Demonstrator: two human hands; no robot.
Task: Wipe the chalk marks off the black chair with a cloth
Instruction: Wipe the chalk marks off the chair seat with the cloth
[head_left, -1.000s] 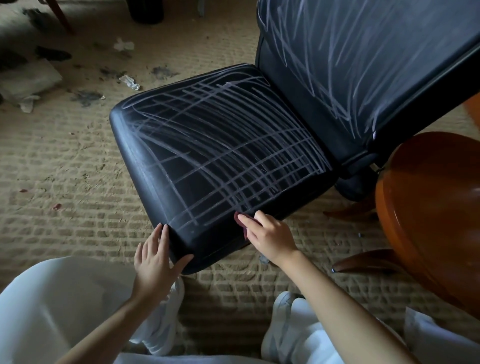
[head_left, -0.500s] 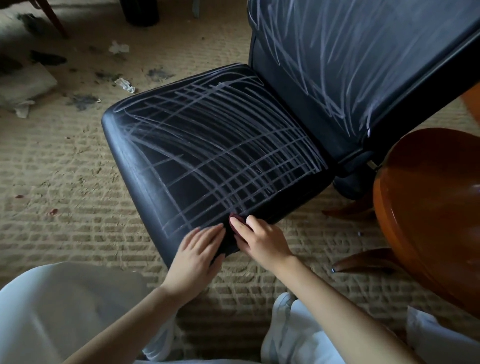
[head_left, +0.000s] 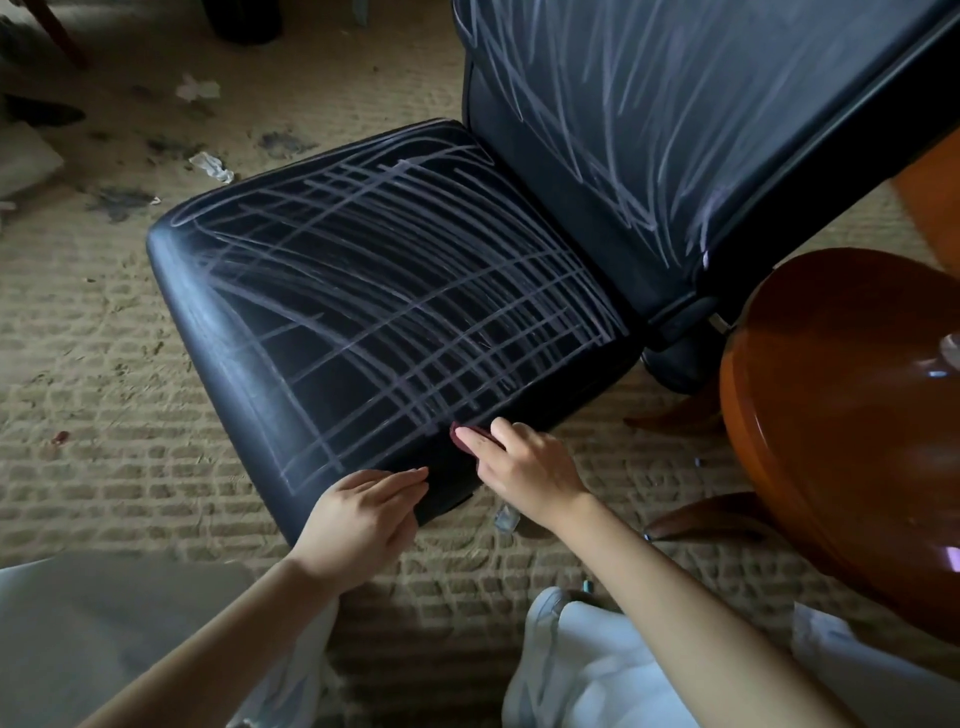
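Observation:
The black chair (head_left: 363, 312) stands on the carpet, its seat and backrest (head_left: 675, 104) crossed with pale chalk lines. My right hand (head_left: 524, 467) holds a small dark red cloth (head_left: 467, 435) against the seat's near edge; most of the cloth is hidden under the fingers. My left hand (head_left: 363, 514) rests flat on the front corner of the seat, fingers straight, a short way left of the right hand.
A round brown wooden table (head_left: 841, 415) stands close on the right, its curved legs on the beige carpet (head_left: 104, 389). Paper scraps (head_left: 210, 165) and dark stains lie on the floor at the far left. My white-clad knees fill the bottom edge.
My left hand slid right along the seat's front edge, from the left corner toward the right hand. The right hand stayed at the near edge with the cloth.

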